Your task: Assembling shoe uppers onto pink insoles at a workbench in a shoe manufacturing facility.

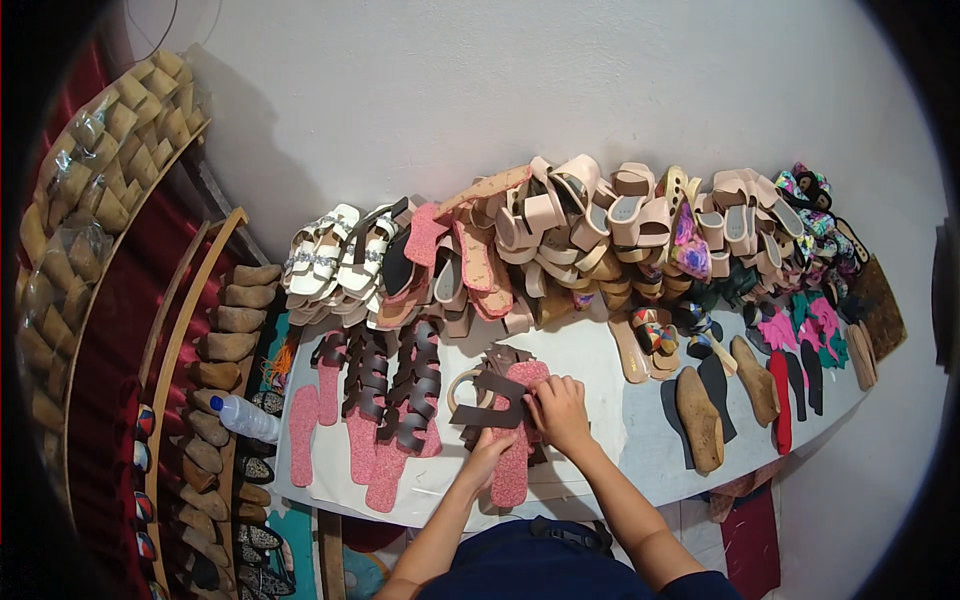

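Note:
In front of me, a pink speckled insole lies at a slant with a dark brown cut-out strap across its upper part. My left hand grips the insole's left edge, with its thumb by the strap's lower end. On the other side, my right hand is closed at the right edge, its fingertips pressed where the strap meets the insole. Under and behind the insole is a pile of brown straps, beside a tape roll. To the left lie pink insoles with brown straps on them.
Heaped sandals line the table's wall side. Wooden shoe lasts and dark sole pieces lie on the right, near a red piece. At left stand racks of lasts and a plastic bottle.

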A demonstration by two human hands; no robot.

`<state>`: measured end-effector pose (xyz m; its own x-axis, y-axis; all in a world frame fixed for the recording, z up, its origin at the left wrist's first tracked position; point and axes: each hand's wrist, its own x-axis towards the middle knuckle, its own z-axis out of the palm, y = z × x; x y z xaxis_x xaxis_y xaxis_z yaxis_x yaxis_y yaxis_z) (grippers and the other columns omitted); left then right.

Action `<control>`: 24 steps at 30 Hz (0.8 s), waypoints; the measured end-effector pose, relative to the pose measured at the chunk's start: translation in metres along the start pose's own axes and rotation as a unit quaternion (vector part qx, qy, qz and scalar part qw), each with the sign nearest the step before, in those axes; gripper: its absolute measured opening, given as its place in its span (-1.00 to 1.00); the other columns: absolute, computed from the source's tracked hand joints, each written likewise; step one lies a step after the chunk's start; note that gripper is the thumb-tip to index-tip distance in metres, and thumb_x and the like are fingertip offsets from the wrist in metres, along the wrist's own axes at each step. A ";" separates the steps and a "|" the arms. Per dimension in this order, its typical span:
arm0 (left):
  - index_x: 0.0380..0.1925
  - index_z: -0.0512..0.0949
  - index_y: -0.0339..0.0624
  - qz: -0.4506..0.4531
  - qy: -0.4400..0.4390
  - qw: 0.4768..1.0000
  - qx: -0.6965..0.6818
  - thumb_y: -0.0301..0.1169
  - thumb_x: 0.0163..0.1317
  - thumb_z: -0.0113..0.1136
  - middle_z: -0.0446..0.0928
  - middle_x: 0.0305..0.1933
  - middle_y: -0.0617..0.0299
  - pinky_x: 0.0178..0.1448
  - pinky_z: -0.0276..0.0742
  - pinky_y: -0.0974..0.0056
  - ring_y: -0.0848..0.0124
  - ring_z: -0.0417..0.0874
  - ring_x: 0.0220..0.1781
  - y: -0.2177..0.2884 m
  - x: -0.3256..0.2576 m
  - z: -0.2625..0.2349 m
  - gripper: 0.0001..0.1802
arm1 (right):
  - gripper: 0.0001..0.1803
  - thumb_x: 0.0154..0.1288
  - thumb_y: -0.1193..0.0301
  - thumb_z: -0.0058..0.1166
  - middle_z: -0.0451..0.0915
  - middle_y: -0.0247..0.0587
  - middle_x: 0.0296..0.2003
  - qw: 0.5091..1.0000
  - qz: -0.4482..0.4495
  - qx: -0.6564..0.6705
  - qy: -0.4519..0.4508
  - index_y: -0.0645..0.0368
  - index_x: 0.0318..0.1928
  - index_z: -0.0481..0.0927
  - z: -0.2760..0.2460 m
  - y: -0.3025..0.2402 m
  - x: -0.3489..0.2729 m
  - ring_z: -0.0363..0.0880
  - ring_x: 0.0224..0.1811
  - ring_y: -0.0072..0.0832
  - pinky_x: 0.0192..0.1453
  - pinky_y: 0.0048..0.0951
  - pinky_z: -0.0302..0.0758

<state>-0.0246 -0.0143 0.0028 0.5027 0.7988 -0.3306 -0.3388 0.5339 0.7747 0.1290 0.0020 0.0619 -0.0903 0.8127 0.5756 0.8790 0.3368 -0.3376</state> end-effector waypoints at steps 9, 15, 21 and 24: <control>-0.10 0.27 -0.25 0.028 0.035 0.999 -0.013 -0.34 0.20 -0.15 0.45 -0.27 0.08 -0.22 0.52 0.22 0.30 0.54 -0.30 -0.011 0.009 -0.007 -0.70 | -0.85 0.03 0.39 0.00 0.34 -0.27 -0.46 0.999 -0.016 0.013 -0.028 0.09 -0.33 0.42 0.002 0.002 -0.002 0.31 -0.36 -0.34 -0.22 -0.33 0.19; -0.18 0.35 -0.29 0.053 0.096 0.994 0.013 -0.24 0.24 -0.19 0.47 -0.28 0.10 -0.20 0.49 0.28 0.34 0.54 -0.31 -0.023 0.017 -0.014 -0.67 | -0.84 0.02 0.41 -0.01 0.35 -0.25 -0.43 0.999 -0.006 0.014 -0.037 0.08 -0.31 0.43 -0.002 -0.003 0.001 0.31 -0.31 -0.33 -0.18 -0.29 0.18; -0.12 0.32 -0.39 0.099 0.095 0.976 0.170 -0.14 0.25 -0.18 0.36 -0.12 0.18 0.07 0.16 0.39 0.49 0.29 -0.06 -0.014 0.010 -0.002 -0.54 | -0.69 -0.07 0.43 0.02 0.40 -0.29 -0.15 0.997 -0.064 0.014 -0.033 0.06 -0.20 0.45 -0.011 0.001 0.013 0.29 -0.04 -0.30 0.10 -0.12 0.09; -0.21 0.37 -0.43 0.047 0.095 0.953 0.283 -0.16 0.26 -0.21 0.43 -0.27 0.14 -0.03 0.27 0.33 0.43 0.37 -0.18 -0.017 0.010 -0.011 -0.55 | -0.67 -0.03 0.39 0.03 0.41 -0.32 -0.13 0.986 -0.154 0.023 -0.065 0.00 -0.16 0.45 -0.016 -0.006 0.029 0.27 0.01 -0.31 0.19 -0.13 0.02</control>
<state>-0.0231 -0.0125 -0.0198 0.3198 0.9004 -0.2949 0.1352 0.2647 0.9548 0.1284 0.0158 0.0931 -0.4109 0.7217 0.5571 0.7791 0.5953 -0.1965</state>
